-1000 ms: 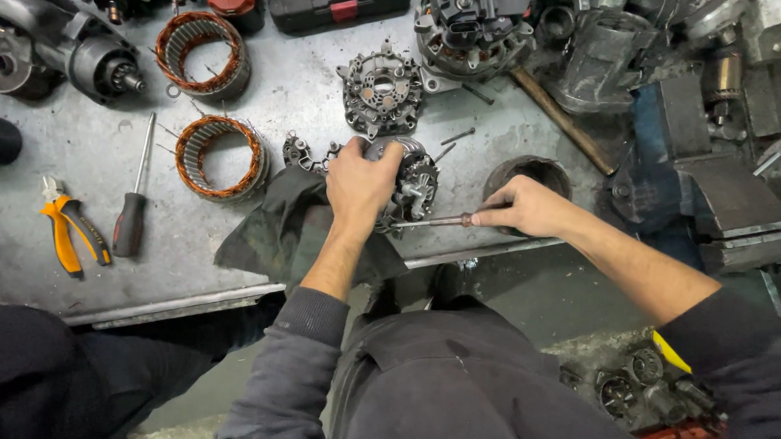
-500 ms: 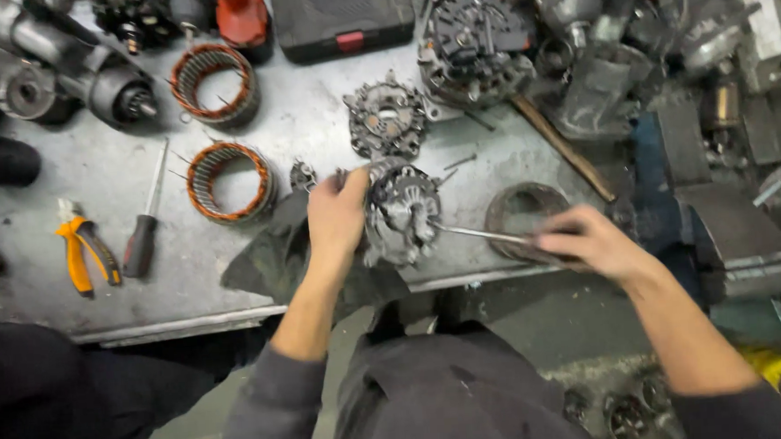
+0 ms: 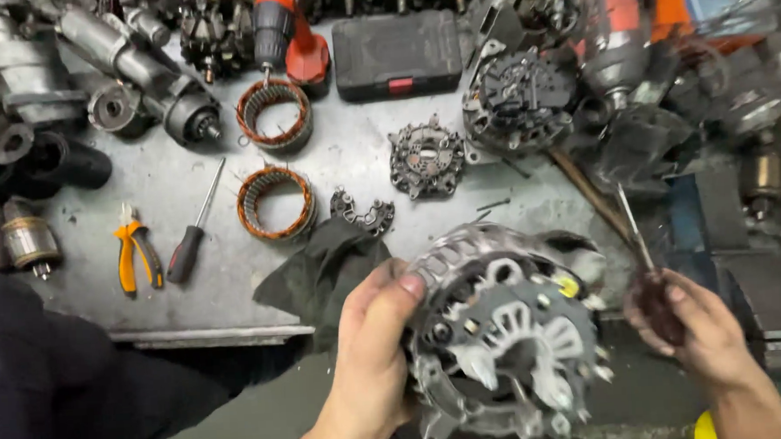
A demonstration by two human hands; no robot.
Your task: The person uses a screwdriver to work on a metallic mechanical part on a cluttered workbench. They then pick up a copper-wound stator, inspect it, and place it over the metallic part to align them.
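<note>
On a grey metal tabletop [image 3: 361, 159] crowded with motor parts, I see my left hand [image 3: 371, 354] with fingers wrapped around an alternator housing [image 3: 503, 329], lifted near me off the edge for inspection, while my right hand [image 3: 699, 337] grips a screwdriver [image 3: 647, 268] upright, clear of it.

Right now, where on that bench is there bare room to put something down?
Bare bench shows between the upper copper winding ring and the round plate, and left of the orange pliers. The back edge and right side are crowded with parts.
</note>
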